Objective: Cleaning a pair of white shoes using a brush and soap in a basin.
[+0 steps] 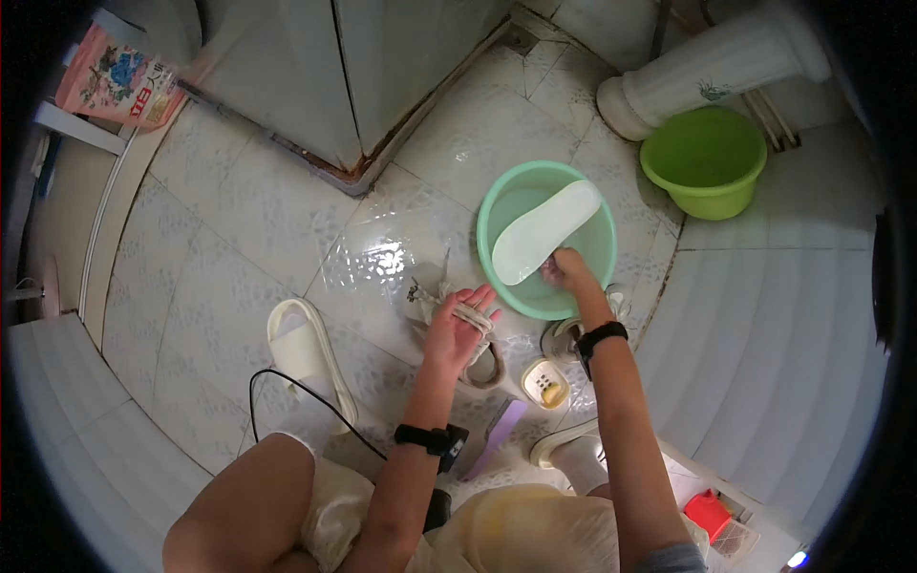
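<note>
My left hand (457,329) is turned palm up, with a whitish shoelace (475,319) looped across its fingers. Close beneath it on the wet floor is a pale shoe (485,371), partly covered by the hand. My right hand (565,268) reaches into a mint-green basin (604,277), its fingers curled beside the edge of a white insole (546,232). Whether those fingers grip anything is hidden. The insole lies slanted in the basin. Another shoe (562,338) shows partly behind my right wrist.
Near my feet are a cream soap dish (545,384) with a yellow piece of soap and a purple brush (496,439). A lime-green basin (705,162) stands at the far right by a white pedestal (712,76). A cabinet corner (358,172) juts in. A black cable (310,390) curves past my slipper (304,349).
</note>
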`<action>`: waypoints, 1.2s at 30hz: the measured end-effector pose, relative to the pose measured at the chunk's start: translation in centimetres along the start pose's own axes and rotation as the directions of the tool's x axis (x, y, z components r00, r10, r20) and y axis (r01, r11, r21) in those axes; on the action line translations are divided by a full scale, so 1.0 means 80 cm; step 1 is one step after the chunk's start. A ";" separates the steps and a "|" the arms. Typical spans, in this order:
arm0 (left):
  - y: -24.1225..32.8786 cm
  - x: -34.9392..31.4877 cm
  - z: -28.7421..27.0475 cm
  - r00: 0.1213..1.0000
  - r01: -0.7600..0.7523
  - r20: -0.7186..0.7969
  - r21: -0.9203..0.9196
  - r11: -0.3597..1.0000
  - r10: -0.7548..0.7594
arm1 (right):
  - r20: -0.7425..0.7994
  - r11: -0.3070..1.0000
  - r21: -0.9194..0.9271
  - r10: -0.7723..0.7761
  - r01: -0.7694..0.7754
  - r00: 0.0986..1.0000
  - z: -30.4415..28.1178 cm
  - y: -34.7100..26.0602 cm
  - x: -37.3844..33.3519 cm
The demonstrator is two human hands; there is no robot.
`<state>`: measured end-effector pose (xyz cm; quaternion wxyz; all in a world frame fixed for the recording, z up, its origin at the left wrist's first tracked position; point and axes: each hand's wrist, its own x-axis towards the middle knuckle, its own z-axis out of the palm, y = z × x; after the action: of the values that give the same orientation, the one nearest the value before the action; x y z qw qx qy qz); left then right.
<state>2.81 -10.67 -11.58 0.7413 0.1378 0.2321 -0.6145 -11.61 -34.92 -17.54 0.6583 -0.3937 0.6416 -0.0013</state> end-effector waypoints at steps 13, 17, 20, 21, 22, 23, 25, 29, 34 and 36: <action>-0.022 0.019 -0.014 0.990 -0.014 0.140 -0.053 0.999 0.021 | 0.347 0.936 0.113 -0.352 0.334 0.869 0.126 0.026 -0.221; -0.023 -0.005 0.023 1.000 -0.014 -0.002 -0.039 0.999 0.014 | 0.158 0.870 0.013 -0.489 0.494 0.858 0.104 0.017 -0.226; -0.009 -0.008 -0.010 0.996 -0.008 -0.093 -0.020 1.000 0.007 | 0.007 0.845 0.020 -0.534 0.534 0.845 0.078 -0.013 -0.191; -0.003 -0.008 -0.029 0.999 0.006 -0.037 0.019 1.000 -0.005 | -0.012 0.860 0.002 -0.510 0.510 0.860 0.070 -0.016 -0.164; -0.005 -0.013 -0.026 0.999 -0.002 -0.039 0.012 1.000 0.003 | -0.045 0.886 -0.157 -0.448 0.437 0.893 0.055 -0.018 -0.137; -0.011 -0.018 -0.013 0.987 0.020 -0.161 0.052 0.998 -0.011 | -0.095 0.885 -0.312 -0.391 0.346 0.915 0.035 -0.018 -0.109; -0.018 -0.020 0.007 0.965 0.051 -0.262 0.080 0.995 -0.029 | -0.119 0.580 -0.758 -0.574 0.300 0.810 -0.033 -0.015 -0.043; -0.014 -0.020 -0.005 0.985 0.164 -0.064 0.107 0.981 -0.157 | -0.250 0.598 -0.791 -0.508 0.129 0.825 -0.040 -0.017 0.012; -0.016 -0.013 0.003 0.977 0.133 -0.185 0.143 0.981 -0.106 | -0.023 0.554 -0.795 -0.431 0.245 0.902 0.040 0.021 -0.009; -0.020 -0.004 0.012 0.960 0.166 -0.225 -0.030 0.986 -0.168 | 0.345 0.973 -0.229 0.051 0.032 0.937 0.033 0.009 -0.025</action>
<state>1.39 -11.21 -10.51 0.6562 0.1832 0.3294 -0.6537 -10.10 -32.03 -16.61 0.7112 -0.4584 0.5124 0.1464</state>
